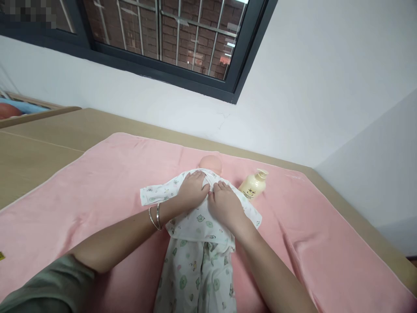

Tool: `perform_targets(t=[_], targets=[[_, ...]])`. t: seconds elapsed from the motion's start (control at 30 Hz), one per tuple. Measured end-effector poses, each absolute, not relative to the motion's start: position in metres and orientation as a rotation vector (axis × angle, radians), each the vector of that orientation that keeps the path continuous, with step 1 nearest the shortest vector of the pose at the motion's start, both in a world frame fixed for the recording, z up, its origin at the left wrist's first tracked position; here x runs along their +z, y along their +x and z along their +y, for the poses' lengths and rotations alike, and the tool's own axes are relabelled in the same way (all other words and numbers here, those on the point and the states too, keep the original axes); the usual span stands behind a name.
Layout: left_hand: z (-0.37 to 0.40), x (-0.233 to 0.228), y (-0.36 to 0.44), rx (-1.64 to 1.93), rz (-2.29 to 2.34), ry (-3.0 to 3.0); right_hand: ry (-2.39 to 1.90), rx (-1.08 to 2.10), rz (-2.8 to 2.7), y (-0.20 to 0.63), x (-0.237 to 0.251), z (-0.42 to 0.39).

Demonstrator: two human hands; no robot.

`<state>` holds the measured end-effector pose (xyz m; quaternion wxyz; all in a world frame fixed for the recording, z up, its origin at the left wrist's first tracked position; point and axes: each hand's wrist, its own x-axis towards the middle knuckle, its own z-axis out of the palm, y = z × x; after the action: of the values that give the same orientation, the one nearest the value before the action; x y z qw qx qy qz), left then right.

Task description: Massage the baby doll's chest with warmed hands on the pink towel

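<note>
A baby doll (pixel 210 163) lies on its back, its head at the far end. It is dressed in a white printed baby shirt (pixel 202 224) and matching trousers (pixel 182 274). My left hand (pixel 193 191) rests on the shirt's chest, fingers near the collar and thumb towards the middle. Beside it, my right hand (pixel 226 206) has its fingers bent on the front of the shirt. Both hands appear closed on the cloth, which is creased between them; the fingertips are partly hidden. The sleeves spread out to either side.
A pale yellow pump bottle (pixel 254 184) leans or lies by the doll's right-hand sleeve in view. Underneath is a pink blanket (pixel 107 182) on a wooden surface (pixel 39 148). A white wall (pixel 293 108) and a dark-framed window (pixel 163 71) stand behind.
</note>
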<state>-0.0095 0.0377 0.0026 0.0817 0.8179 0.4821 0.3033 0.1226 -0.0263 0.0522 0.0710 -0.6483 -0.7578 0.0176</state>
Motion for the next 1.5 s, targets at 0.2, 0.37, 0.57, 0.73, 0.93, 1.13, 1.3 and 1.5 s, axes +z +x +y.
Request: perform_targets(t=[0.2,0.37,0.57,0.73,0.93,1.13,1.3,1.5], targets=[[0.01,-0.012,-0.001,0.975,1.425,2.644,-1.903,0.228,-2.183,0.146,0.043,-0.001],[0.017,-0.007,-0.004,0.921,1.398,2.549,-1.968,0.175,-2.142,0.146,0.037,0.006],[0.038,0.009,-0.014,0.827,1.434,2.443,-1.945,0.185,-2.233,0.13,0.061,-0.028],[0.037,-0.001,-0.01,0.921,1.485,2.47,-1.902,0.209,-2.2,0.136,0.06,-0.021],[0.035,-0.005,-0.008,0.954,1.511,2.484,-1.917,0.183,-2.135,0.143,0.034,0.003],[0.011,0.001,-0.006,0.901,1.55,2.657,-1.923,0.212,-2.148,0.146,0.032,0.005],[0.016,0.006,-0.012,0.902,1.458,2.619,-2.034,0.044,-2.131,0.133,0.036,-0.006],[0.032,0.01,-0.017,0.889,1.536,2.429,-2.061,-0.155,-2.198,0.112,0.042,-0.033]])
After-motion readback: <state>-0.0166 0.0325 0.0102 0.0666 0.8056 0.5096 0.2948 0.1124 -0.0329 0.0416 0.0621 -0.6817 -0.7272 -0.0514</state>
